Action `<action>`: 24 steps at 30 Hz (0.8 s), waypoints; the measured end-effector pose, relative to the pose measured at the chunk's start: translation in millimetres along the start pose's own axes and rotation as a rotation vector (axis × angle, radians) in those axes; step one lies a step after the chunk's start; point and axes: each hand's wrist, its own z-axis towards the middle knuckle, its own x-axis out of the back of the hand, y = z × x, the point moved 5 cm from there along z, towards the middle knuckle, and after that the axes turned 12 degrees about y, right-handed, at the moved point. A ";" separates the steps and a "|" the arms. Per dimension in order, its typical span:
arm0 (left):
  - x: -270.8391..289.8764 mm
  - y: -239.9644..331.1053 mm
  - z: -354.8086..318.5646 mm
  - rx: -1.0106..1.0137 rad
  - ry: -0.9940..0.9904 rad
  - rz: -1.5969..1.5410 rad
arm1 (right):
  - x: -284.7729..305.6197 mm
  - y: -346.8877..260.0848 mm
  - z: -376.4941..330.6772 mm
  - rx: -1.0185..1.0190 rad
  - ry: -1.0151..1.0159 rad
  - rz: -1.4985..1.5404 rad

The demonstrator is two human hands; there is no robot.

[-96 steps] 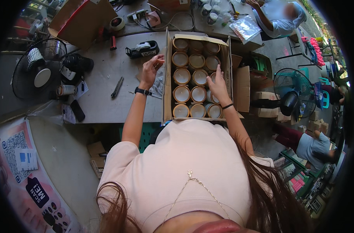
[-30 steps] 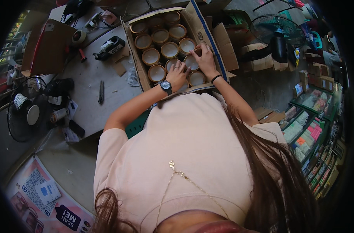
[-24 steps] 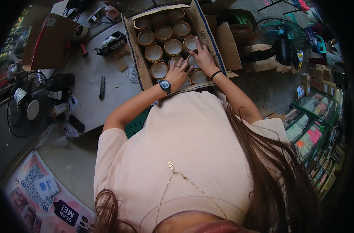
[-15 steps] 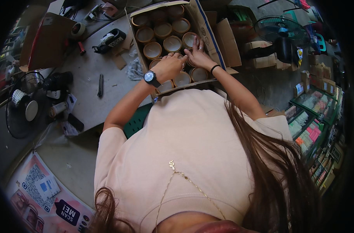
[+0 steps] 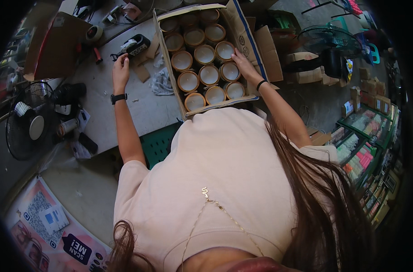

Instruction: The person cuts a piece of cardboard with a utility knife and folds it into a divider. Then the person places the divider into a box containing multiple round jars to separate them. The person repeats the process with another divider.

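An open cardboard box (image 5: 191, 111) holds several rows of round jars (image 5: 204, 54) with amber rims and pale tops. My right hand (image 5: 245, 64) rests with outstretched fingers along the box's right inner side, fingertips at the rim of a jar (image 5: 224, 51). Away to the left of the box, my left hand (image 5: 121, 69) has its fingers curled onto the near end of a black tape dispenser (image 5: 136, 45), which sits on the grey table. Part of the dispenser is hidden by those fingers.
Crumpled clear plastic (image 5: 162, 82) lies between my left arm and the box. A brown carton (image 5: 54, 45), a tape roll (image 5: 94, 33) and a desk fan (image 5: 32, 120) stand at the left. Another fan (image 5: 329, 50) and a green-framed display rack (image 5: 365, 136) are on the right.
My left hand has left the jars and swung left to the tape dispenser. The right hand has slid to the box's right side. A dark knife-like tool is now hidden by my left arm.
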 end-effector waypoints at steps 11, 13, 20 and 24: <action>-131.9 -126.5 -86.3 0.450 -0.100 0.525 | 132.5 -72.1 25.8 0.354 0.622 0.142; -136.9 -130.7 -91.6 0.402 -0.064 0.569 | 105.4 2.6 52.2 -0.229 0.346 0.342; -124.6 -165.2 -91.6 0.318 -0.127 0.411 | 14.6 -0.9 26.9 -0.459 -0.060 0.494; -124.4 -143.1 -92.4 0.245 -0.019 0.475 | 16.8 12.7 32.9 -0.400 -0.029 0.353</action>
